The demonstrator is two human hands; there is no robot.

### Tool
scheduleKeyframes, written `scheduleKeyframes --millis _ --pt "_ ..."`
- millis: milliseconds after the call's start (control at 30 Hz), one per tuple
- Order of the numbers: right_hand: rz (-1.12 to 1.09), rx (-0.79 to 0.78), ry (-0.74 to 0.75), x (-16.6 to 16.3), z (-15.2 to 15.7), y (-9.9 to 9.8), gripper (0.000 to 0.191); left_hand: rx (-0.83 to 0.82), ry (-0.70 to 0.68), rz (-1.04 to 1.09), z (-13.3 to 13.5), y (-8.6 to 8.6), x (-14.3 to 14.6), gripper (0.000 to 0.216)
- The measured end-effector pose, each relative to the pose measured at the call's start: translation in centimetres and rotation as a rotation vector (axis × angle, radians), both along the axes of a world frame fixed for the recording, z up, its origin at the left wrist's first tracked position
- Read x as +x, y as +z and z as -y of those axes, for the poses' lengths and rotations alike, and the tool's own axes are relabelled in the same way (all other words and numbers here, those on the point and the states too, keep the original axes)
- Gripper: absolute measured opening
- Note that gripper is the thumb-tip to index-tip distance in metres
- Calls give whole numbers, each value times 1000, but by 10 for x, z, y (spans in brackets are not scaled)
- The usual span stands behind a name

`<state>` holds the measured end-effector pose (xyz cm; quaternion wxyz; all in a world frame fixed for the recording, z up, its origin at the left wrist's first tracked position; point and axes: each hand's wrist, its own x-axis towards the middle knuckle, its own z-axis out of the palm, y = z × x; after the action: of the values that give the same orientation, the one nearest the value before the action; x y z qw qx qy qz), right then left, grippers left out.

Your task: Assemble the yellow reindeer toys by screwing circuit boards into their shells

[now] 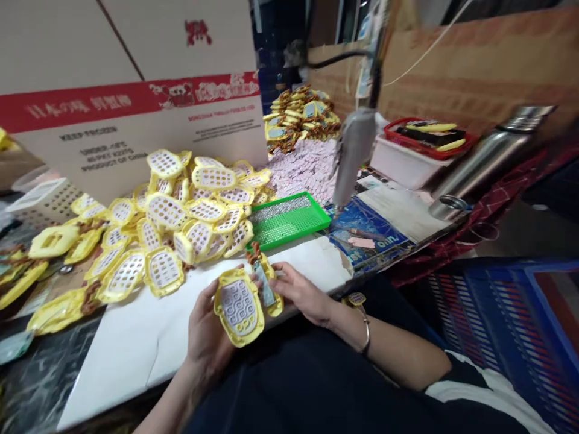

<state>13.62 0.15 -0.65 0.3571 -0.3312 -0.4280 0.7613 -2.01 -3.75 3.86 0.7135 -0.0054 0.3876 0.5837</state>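
My left hand [207, 337] grips a yellow plastic toy shell half [239, 304], its inside with a pale lilac keypad turned up toward me. Close beside it, my right hand [301, 294] holds a second yellow shell piece [272, 299] with a grey-blue part and a brown figure at its top. The two pieces nearly meet above the edge of the white work surface [136, 337]; whether they touch is unclear. A pile of similar yellow shell halves with lilac keypads [167, 211] lies just beyond my left hand.
Behind the pile stands a large white carton [136, 120]. A green tray [289, 220] holds small metal parts. A grey electric screwdriver [353, 157] hangs above the right side. Farther right are a red basket [456, 150] on a white tub and a tilted steel flask [493, 157].
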Motion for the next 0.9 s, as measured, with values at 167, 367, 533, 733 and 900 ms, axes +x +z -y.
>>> scheduleKeyframes --millis 167,367,533,733,900 --pt "-58 -53 0 2 0 5 65 49 9 29 -2 3 2 43" --pt "-39 -22 4 -6 -4 4 61 88 10 96 -2 -6 -8 44" --pt "69 208 49 -10 -12 5 62 148 73 120 1 -20 -18 42" --pt "468 718 26 -22 -15 13 71 285 54 -1 5 -37 -19 59" --pt "677 1128 56 -33 -8 19 70 380 11 -61 9 -43 -19 73"
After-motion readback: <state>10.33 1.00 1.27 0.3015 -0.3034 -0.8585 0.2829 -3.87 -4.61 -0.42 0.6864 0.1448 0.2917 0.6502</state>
